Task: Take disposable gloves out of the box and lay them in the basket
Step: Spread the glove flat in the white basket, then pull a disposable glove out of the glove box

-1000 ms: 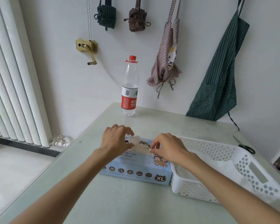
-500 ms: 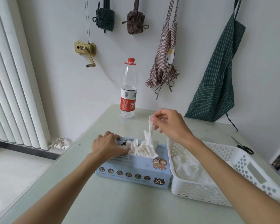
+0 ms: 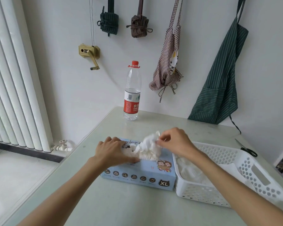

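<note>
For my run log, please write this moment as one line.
left hand: presses box | right hand: pinches glove over box | basket: holds gloves

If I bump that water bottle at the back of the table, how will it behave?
The bottle is tall, narrow and looks under half full, so it is probably light and apt to tip. Being round, it would likely roll once down. Its cap is on, so a spill seems unlikely.

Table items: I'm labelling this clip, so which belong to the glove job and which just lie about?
Job: light-blue cardboard glove box; crumpled white disposable gloves; white perforated plastic basket; both hands.
Lying about: clear plastic water bottle with red cap; black-handled scissors.
</note>
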